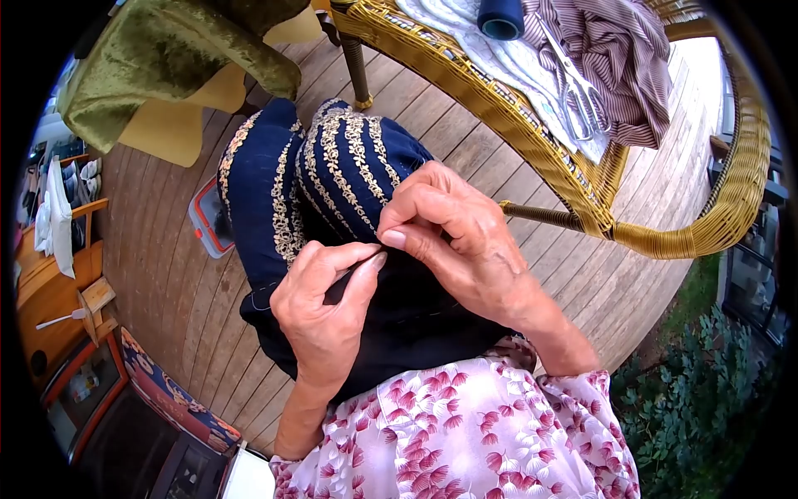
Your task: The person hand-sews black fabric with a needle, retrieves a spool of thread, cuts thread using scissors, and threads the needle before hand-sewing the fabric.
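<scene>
Dark navy cloth [332, 216] with gold embroidered bands lies over my lap and knees. A line of white stitches runs across its plain dark part. My left hand [328, 303] pinches a dark fold of this cloth between thumb and forefinger. Right beside it, my right hand [465, 241] has its thumb and forefinger pressed together, the tips almost meeting those of my left hand. Whatever sits in that right pinch is too small or hidden to make out.
A wicker chair [465, 91] at upper right bears scissors [573, 91], a dark blue thread spool [500, 20] and striped cloth [619, 58]. Green velvety cloth [183, 66] hangs at upper left. A red-rimmed plastic container [208, 220] sits on the plank floor [158, 241].
</scene>
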The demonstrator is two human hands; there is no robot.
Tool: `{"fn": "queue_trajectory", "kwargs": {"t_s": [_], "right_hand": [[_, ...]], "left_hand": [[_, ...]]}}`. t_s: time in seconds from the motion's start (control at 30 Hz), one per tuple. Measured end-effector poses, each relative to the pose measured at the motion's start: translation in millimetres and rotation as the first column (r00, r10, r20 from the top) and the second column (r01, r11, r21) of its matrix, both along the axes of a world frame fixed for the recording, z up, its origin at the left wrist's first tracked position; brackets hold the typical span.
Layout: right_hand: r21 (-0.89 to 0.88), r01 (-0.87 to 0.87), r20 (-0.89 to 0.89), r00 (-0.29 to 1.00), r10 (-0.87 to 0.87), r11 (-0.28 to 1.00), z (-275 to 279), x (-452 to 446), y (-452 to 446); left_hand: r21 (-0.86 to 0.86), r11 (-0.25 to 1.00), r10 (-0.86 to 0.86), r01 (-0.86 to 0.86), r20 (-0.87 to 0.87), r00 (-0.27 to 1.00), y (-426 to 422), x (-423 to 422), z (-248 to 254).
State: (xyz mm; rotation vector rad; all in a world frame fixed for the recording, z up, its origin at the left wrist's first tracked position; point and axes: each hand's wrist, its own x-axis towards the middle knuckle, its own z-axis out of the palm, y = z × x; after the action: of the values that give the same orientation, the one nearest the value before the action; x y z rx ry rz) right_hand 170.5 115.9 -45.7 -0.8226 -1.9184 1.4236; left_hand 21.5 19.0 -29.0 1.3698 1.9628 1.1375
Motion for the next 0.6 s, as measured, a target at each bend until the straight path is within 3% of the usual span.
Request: {"fn": "queue_trajectory", "kwargs": {"t_s": [0.03, 0.07, 0.1, 0.13, 0.2, 0.37, 0.47, 0.6], "right_hand": [[0.000, 0.000, 0.001, 1.000, 0.000, 1.000, 0, 0, 0], [-0.129, 0.064, -0.115, 0.990, -0.079, 0.990, 0, -1, 0], [-0.262, 0.111, -0.217, 0.961, -0.170, 0.959, 0, -1, 0], [-0.263, 0.109, -0.218, 0.961, -0.169, 0.959, 1, 0, -1], [-0.674, -0.012, -0.429, 0.821, -0.378, 0.739, 5, 6, -2], [-0.537, 0.112, -0.112, 0.973, -0.202, 0.836, 6, 12, -24], [-0.098, 0.113, 0.040, 0.993, -0.110, 0.989, -2, 14, -28], [-0.085, 0.115, 0.076, 0.991, -0.109, 0.990, 1, 11, -29]], "left_hand": [[-0.065, 0.998, 0.002, 0.006, 0.127, 0.992, 1, -1, 2], [-0.066, 0.998, 0.004, 0.005, 0.127, 0.992, 2, -2, 2], [-0.109, 0.994, 0.037, -0.010, 0.244, 0.969, 3, -2, 2], [-0.153, 0.988, 0.073, -0.019, 0.355, 0.932, 4, -3, 2], [-0.173, 0.985, 0.076, -0.006, 0.405, 0.911, 1, -7, -1], [-0.227, 0.974, 0.148, -0.024, 0.551, 0.821, 2, -8, -1], [-0.215, 0.976, 0.148, -0.024, 0.586, 0.797, 2, -7, -1], [-0.215, 0.976, 0.157, -0.030, 0.603, 0.782, 2, -7, -2]]}}
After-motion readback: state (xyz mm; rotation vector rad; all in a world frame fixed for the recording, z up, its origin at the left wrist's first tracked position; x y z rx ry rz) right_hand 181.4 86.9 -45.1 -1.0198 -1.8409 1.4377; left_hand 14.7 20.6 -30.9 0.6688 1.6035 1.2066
